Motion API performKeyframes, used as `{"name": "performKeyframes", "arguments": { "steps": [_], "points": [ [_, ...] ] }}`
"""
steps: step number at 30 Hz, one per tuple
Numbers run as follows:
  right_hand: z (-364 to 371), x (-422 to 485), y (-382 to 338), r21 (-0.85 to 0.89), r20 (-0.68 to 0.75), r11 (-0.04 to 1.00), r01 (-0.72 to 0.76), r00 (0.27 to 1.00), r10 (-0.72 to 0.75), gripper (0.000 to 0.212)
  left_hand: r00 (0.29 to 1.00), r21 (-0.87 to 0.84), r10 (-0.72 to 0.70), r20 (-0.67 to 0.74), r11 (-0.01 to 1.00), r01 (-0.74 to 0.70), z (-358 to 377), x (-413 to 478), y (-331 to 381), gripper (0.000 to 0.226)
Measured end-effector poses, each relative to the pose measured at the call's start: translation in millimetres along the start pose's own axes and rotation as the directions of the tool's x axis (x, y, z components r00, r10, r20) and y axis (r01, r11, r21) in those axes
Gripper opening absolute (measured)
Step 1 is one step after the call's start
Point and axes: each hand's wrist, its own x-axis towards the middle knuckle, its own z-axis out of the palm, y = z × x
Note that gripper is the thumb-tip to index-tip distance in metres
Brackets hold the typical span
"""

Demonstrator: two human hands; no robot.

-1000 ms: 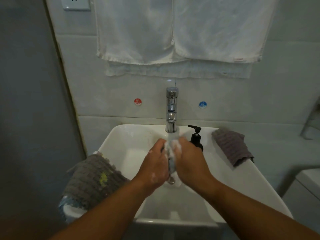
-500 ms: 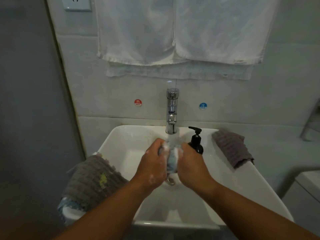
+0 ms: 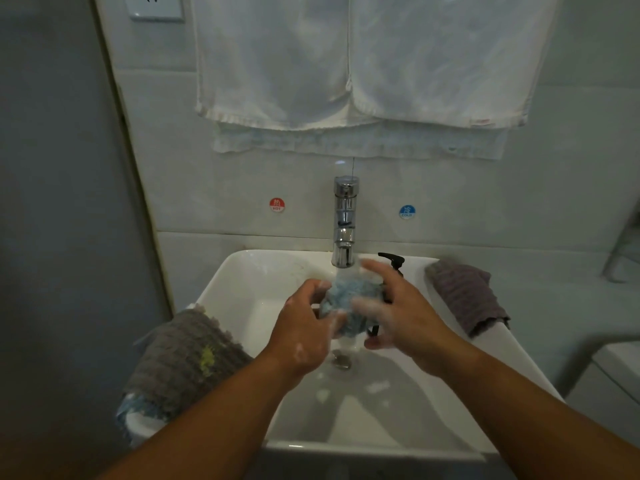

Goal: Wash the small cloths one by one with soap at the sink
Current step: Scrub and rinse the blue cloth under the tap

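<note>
Over the white sink [image 3: 221, 282] both hands meet under the chrome faucet [image 3: 344, 223], where water runs straight down onto a small light-blue cloth [image 3: 349, 299]. The cloth sits bunched between the two hands, just below the spout and above the drain [image 3: 341, 362]. The left hand [image 3: 304, 327] has its fingers curled round the cloth's near left side, suds on the knuckles and the back of the hand. The right hand [image 3: 405, 317] lies against the cloth's right side with its fingers spread and loose, blurred, the index finger raised toward the spout. Behind that hand stands a black soap pump [image 3: 391, 261], partly hidden. A grey cloth [image 3: 183, 362] with a yellow spot drapes over the sink's left rim, a bit of blue fabric [image 3: 126, 407] showing under it. A purple-grey cloth [image 3: 467, 296] lies on the right rim. White towels [image 3: 346, 64] hang on the wall above.
</note>
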Motion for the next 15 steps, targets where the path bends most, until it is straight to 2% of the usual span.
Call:
{"name": "performKeyframes", "arguments": {
  "steps": [2, 6, 9, 10, 12, 14, 15],
  "points": [
    [2, -3, 2, -0.099, 0.056, 0.995, 0.031, 0.998, -0.025, 0.049, 1.0, 0.008, 0.017, -0.011, 1.0, -0.017, 0, 1, -2, 0.024],
    [-3, 8, 11, -0.025, -0.215, 1.0, 0.007, 0.977, -0.012, 0.018, 0.999, -0.085, 0.034, -0.003, 0.996, -0.034, 1, -3, 1, 0.021],
    [-4, 12, 14, -0.002, -0.328, 0.999, -0.04, 0.944, 0.037, 0.014, 0.998, -0.16, 0.041, 0.048, 0.987, -0.032, 2, -4, 2, 0.024],
    [-1, 8, 14, -0.018, -0.302, 0.998, -0.063, 0.952, 0.054, 0.016, 0.999, -0.156, 0.038, 0.033, 0.987, -0.032, 2, -4, 2, 0.024],
    [7, -4, 10, -0.075, -0.162, 0.995, -0.069, 0.985, 0.056, 0.02, 0.998, -0.082, 0.029, -0.064, 0.996, -0.034, 1, 0, -1, 0.024],
    [14, -16, 5, -0.136, -0.054, 0.991, 0.0, 0.999, -0.007, 0.018, 0.992, 0.044, 0.027, -0.12, 0.999, -0.022, -1, 1, 0, 0.022],
    [16, -16, 2, -0.167, -0.053, 0.985, 0.042, 0.997, -0.052, 0.017, 0.995, 0.079, 0.025, -0.096, 0.997, -0.018, 0, 1, 0, 0.022]
  ]
}}
